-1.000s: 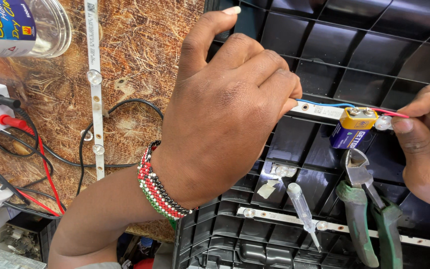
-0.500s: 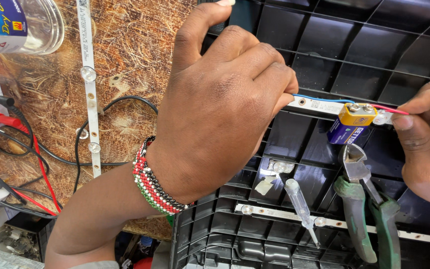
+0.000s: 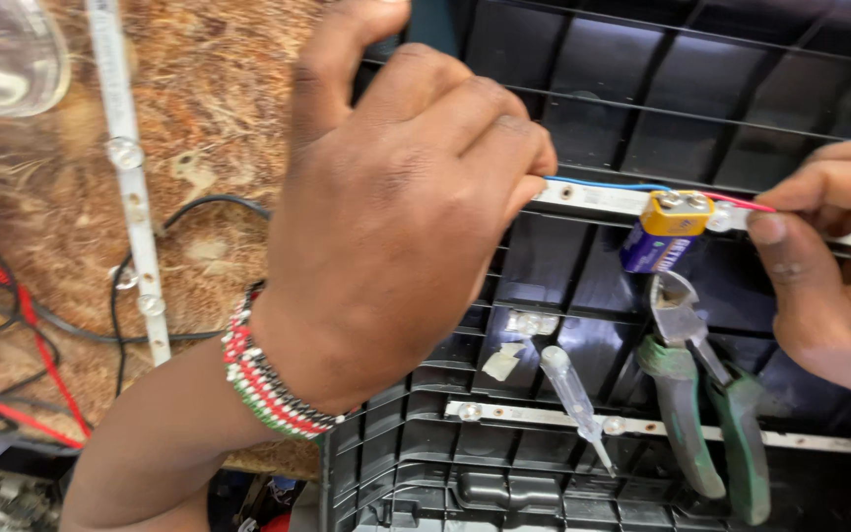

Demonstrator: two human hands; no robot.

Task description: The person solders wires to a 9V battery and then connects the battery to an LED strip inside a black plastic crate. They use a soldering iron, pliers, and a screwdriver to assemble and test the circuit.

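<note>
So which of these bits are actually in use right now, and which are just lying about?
In use:
left hand pinching the blue wire
right hand pinching the red wire
small battery
white light strip under it

Lying about:
green-handled pliers
clear-handled screwdriver
second light strip on the brown mat
glass jar

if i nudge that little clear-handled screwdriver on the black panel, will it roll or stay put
The screwdriver has a round, smooth-looking handle, so it would probably roll easily. It lies across the ribs of the black panel, and these might stop it. It looks thin and light, so a slight push should shift it toward the pliers.
</note>
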